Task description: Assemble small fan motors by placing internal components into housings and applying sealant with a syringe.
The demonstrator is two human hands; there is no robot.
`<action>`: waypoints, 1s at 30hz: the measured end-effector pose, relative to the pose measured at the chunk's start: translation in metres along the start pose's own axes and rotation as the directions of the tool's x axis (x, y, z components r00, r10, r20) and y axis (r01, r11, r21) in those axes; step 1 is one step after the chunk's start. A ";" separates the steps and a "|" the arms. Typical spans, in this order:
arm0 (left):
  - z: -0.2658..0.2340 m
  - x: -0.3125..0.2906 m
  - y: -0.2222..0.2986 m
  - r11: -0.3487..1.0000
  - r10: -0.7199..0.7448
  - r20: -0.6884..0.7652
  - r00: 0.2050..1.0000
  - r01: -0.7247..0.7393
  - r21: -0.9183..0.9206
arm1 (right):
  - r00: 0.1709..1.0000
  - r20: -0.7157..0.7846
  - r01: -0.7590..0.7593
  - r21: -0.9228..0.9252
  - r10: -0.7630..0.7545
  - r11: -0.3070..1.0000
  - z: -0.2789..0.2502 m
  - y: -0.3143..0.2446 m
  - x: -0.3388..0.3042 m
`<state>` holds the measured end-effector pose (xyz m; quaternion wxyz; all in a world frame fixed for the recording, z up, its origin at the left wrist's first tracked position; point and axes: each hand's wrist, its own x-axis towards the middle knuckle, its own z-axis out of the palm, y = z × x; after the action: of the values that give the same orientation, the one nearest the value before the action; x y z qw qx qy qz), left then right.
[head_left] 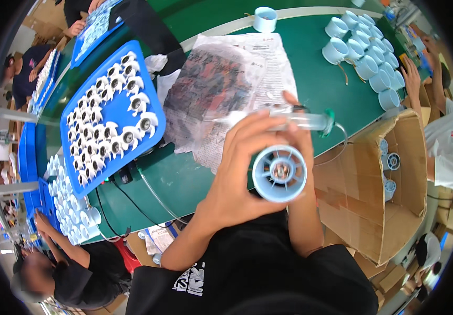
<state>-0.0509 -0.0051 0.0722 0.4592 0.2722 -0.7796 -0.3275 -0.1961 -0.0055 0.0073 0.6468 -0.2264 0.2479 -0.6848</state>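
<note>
My left hand (pixel 229 181) is wrapped around a light blue plastic fan housing (pixel 280 171), a short cylinder. Its spoked end faces up, with spokes running from the rim to a hub where copper-coloured parts show. Just above the housing, my right hand (pixel 299 139) grips a clear dispensing syringe (pixel 310 122) lying nearly level. A green cap (pixel 327 123) closes its right end, and a thin clear tube (pixel 345 139) trails from there. The syringe's tip end is blurred near my left fingers, so I cannot tell whether it touches anything.
On the left, a blue tray (pixel 112 107) holds many white fan impellers. Stained paper sheets (pixel 210 86) cover the middle of the green table (pixel 310 58). Light blue housings (pixel 368 67) cluster at right, beside a cardboard box (pixel 360 210). Co-workers sit on both sides.
</note>
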 end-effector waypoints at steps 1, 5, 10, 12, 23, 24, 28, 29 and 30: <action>-0.002 -0.014 -0.002 0.998 -0.056 0.006 0.998 0.056 -0.031 | 0.993 -0.062 0.109 0.115 -0.102 0.987 0.004 0.007 0.008; -0.011 -0.051 -0.025 0.918 -0.394 -0.055 0.918 0.395 0.018 | 0.975 -0.062 0.222 0.323 -0.213 0.920 -0.003 0.007 0.021; -0.010 -0.062 -0.045 0.869 -0.460 -0.108 0.881 0.472 0.149 | 0.932 0.276 0.010 0.631 -0.237 0.776 0.018 0.005 0.038; -0.011 -0.065 -0.050 0.892 -0.402 -0.099 0.910 0.414 0.183 | 0.912 0.329 0.004 0.590 -0.245 0.808 0.025 0.002 0.042; -0.015 -0.068 -0.053 0.892 -0.408 -0.107 0.907 0.420 0.167 | 0.970 0.231 0.223 -0.752 -0.069 0.620 0.017 -0.034 -0.013; -0.015 -0.068 -0.054 0.891 -0.413 -0.107 0.904 0.426 0.159 | 0.981 0.188 0.171 -0.754 -0.041 0.635 0.021 -0.035 -0.013; -0.013 -0.068 -0.055 0.894 -0.404 -0.123 0.907 0.420 0.159 | 0.985 0.165 0.167 -0.811 -0.056 0.561 0.018 -0.036 -0.009; -0.013 -0.068 -0.055 0.895 -0.406 -0.120 0.906 0.420 0.147 | 0.985 0.165 0.165 -0.812 -0.051 0.560 0.018 -0.036 -0.009; -0.013 -0.069 -0.055 0.893 -0.410 -0.124 0.904 0.425 0.145 | 0.985 0.162 0.167 -0.820 -0.059 0.548 0.018 -0.037 -0.010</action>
<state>-0.0029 0.0063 -0.0016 0.3881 0.4856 -0.7063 -0.3388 -0.2131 0.0048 0.0447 0.4314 -0.5588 0.4884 -0.5130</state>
